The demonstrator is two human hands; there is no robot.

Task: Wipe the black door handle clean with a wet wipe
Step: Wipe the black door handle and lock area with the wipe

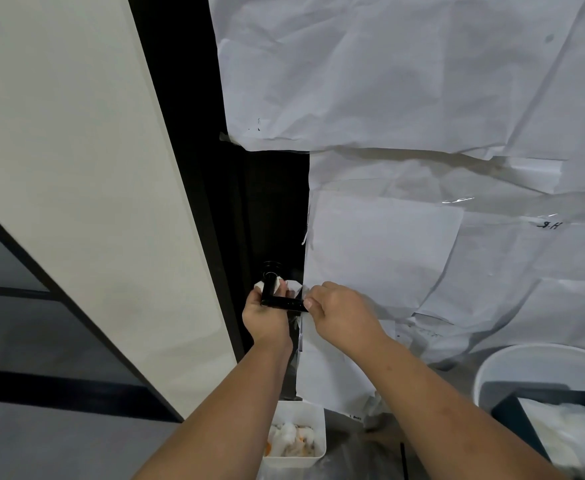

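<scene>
The left hand presses a white wet wipe around the neck of the black door handle, fingers curled on it; the right hand pinches the lever's free end (paper-covered door behind).

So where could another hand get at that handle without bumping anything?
Crowded at the handle: left hand with wipe at its bend, right hand on its tip. Bare black door lies above, between white wall and taped paper.
</scene>
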